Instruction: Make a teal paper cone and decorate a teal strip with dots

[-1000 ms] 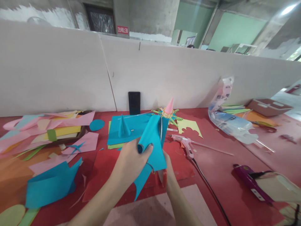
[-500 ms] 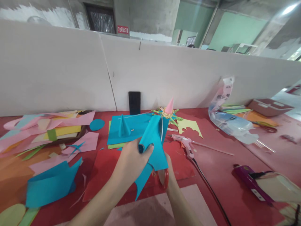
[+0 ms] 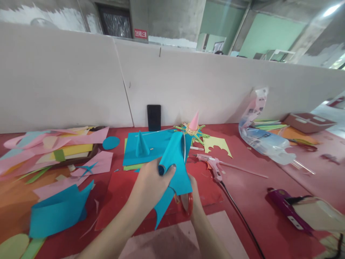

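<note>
My left hand (image 3: 155,180) is closed on a sheet of blue paper (image 3: 179,176), part of which curls into a roll above the thumb. Red-handled scissors (image 3: 190,205) are in my right hand (image 3: 195,194), whose fingers are mostly hidden behind the sheet. One scissor blade shows along the paper's upper right edge. Just beyond stand a small folded blue paper cone (image 3: 142,144) on flat blue paper (image 3: 130,151) and a pink paper cone (image 3: 194,122) ringed by a woven band with green and blue strips.
A pink glue gun (image 3: 214,167) with a black cord lies to the right, near a plastic bag (image 3: 269,144) and a purple tool (image 3: 285,208). Paper scraps (image 3: 94,163) and a blue paper loop (image 3: 56,212) lie left. A black phone (image 3: 154,118) leans on the white partition (image 3: 205,82).
The scissor blade and the sheet's upper right edge have shifted slightly left, and a blue piece beside the blade no longer shows there. My left hand stays in place.
</note>
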The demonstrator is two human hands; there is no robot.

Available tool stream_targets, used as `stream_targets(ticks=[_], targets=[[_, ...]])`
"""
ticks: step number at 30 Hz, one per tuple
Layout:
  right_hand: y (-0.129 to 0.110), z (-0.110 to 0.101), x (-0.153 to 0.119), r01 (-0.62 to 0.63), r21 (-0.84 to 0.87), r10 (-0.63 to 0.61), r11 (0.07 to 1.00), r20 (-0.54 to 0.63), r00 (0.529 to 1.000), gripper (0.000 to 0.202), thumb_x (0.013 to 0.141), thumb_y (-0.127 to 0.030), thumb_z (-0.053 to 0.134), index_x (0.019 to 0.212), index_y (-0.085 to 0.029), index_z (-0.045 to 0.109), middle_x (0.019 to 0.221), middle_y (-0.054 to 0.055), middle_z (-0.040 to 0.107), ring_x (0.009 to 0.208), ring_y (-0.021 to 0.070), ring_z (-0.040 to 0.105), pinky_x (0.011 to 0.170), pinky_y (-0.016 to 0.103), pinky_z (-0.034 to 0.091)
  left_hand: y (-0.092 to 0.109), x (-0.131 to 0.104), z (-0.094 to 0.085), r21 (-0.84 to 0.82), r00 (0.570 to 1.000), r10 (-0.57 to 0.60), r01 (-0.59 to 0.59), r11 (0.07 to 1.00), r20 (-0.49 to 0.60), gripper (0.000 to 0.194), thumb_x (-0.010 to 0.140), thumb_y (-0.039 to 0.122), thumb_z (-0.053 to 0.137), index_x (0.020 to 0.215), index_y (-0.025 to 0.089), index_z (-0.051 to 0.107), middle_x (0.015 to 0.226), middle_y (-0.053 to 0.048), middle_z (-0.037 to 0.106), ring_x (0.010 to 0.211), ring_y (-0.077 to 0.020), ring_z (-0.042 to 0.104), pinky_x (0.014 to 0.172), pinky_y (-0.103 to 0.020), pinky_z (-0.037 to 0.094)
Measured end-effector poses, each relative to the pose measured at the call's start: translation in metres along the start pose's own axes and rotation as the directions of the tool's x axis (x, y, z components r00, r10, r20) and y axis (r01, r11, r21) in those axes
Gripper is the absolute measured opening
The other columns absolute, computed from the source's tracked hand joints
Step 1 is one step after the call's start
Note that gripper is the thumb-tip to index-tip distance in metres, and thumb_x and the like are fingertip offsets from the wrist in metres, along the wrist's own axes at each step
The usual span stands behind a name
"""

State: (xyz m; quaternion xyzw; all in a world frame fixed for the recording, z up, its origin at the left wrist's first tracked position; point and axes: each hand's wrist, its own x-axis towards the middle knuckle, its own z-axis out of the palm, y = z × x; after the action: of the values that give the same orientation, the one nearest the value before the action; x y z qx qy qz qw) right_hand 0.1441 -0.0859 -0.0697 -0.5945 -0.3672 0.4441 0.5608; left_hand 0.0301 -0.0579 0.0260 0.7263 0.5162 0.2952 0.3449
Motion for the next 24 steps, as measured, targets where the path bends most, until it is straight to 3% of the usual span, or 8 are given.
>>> stream_targets(ticks=[8, 13, 19, 21, 24], targets=[[-0.025, 0.004, -0.010, -0.037, -0.008, 0.037, 0.999, 0.004, 0.999, 0.039, 0.069, -0.043, 0.050, 0.039, -0.021, 0.037, 0.026, -0.005, 0.035, 0.024, 0.0074, 0.033, 0.026, 0.019, 0.025, -0.004, 0.005, 0.001, -0.006, 1.000, 0.007, -0.007, 1.000, -0.008, 0.030, 0.075, 0.041, 0.047, 0.056, 0.021, 0.037, 0.051, 0.005, 0.040, 0.048, -0.0113, 0.038, 0.048, -0.025, 0.026], [-0.023, 0.004, -0.011, 0.001, 0.096, 0.001, 0.995, -0.015, 1.000, 0.036, 0.072, -0.046, 0.052, 0.049, -0.021, 0.042, 0.030, -0.007, 0.036, 0.024, 0.0079, 0.033, 0.026, 0.020, 0.024, -0.006, 0.007, -0.005, -0.048, 1.000, -0.017, 0.016, 0.999, -0.024, 0.032, 0.074, 0.044, 0.050, 0.055, 0.020, 0.041, 0.052, 0.004, 0.045, 0.049, -0.0111, 0.040, 0.047, -0.024, 0.029], [-0.014, 0.001, -0.003, 0.008, 0.060, 0.000, 0.998, -0.124, 0.992, 0.038, 0.076, -0.052, 0.047, 0.056, -0.022, 0.037, 0.036, -0.008, 0.032, 0.031, 0.0092, 0.034, 0.032, 0.021, 0.025, -0.008, 0.012, -0.014, -0.123, 0.997, -0.053, 0.045, 0.991, -0.064, 0.030, 0.072, 0.047, 0.052, 0.066, 0.018, 0.055, 0.060, 0.000, 0.058, 0.055, -0.0142, 0.051, 0.050, -0.024, 0.037], [-0.010, -0.004, 0.003, 0.024, 0.015, -0.021, 1.000, -0.181, 0.983, 0.038, 0.076, -0.053, 0.045, 0.058, -0.021, 0.041, 0.040, -0.007, 0.035, 0.035, 0.0099, 0.036, 0.035, 0.022, 0.028, -0.012, 0.014, -0.016, -0.108, 0.995, -0.057, 0.048, 0.993, -0.084, 0.032, 0.072, 0.049, 0.052, 0.069, 0.017, 0.057, 0.061, -0.001, 0.059, 0.056, -0.0154, 0.053, 0.050, -0.025, 0.038], [-0.005, -0.012, 0.010, 0.078, -0.223, -0.130, 0.972, -0.232, 0.964, 0.033, 0.071, -0.050, 0.052, 0.062, -0.019, 0.047, 0.051, -0.003, 0.047, 0.047, 0.0118, 0.043, 0.043, 0.021, 0.032, -0.021, 0.016, -0.025, -0.078, 0.990, -0.062, 0.053, 0.996, -0.123, 0.034, 0.071, 0.050, 0.052, 0.069, 0.017, 0.057, 0.060, -0.001, 0.059, 0.057, -0.0167, 0.055, 0.050, -0.025, 0.039]])
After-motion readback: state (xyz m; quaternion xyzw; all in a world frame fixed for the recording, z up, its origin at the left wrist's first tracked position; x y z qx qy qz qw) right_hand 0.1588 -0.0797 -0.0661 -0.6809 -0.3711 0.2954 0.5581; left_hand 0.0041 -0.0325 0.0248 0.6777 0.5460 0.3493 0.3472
